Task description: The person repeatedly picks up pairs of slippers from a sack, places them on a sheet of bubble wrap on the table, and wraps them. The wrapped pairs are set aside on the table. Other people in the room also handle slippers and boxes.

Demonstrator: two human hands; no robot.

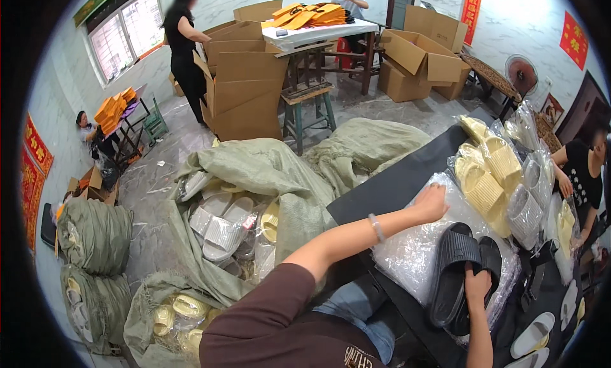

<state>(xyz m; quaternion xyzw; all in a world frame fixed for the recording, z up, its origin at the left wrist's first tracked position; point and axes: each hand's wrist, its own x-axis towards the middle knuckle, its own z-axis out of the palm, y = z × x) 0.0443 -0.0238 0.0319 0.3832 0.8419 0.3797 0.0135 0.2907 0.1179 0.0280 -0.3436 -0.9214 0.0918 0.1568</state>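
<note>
My right hand (pixel 477 284) grips a pair of black slide sandals (pixel 453 260) by the inner edges, its fingers partly hidden among the straps. The pair lies over a stack of clear plastic bags (pixel 404 260) on the black-covered table (pixel 375 193). At the upper edge of that stack my left hand (pixel 433 202) is closed, the fingertips pressed together. What it pinches is too small to make out, though clear plastic lies right under it. Beyond the stack are bagged yellow slides (pixel 485 177) and bagged grey slides (pixel 525 209).
Loose white slides (pixel 533 335) lie at the table's right edge, near a co-worker in black (pixel 582 177). Open green woven sacks (pixel 254 170) of bagged slides stand on my left. Cardboard boxes (pixel 245 94), a stool (pixel 307 104) and other people are farther back.
</note>
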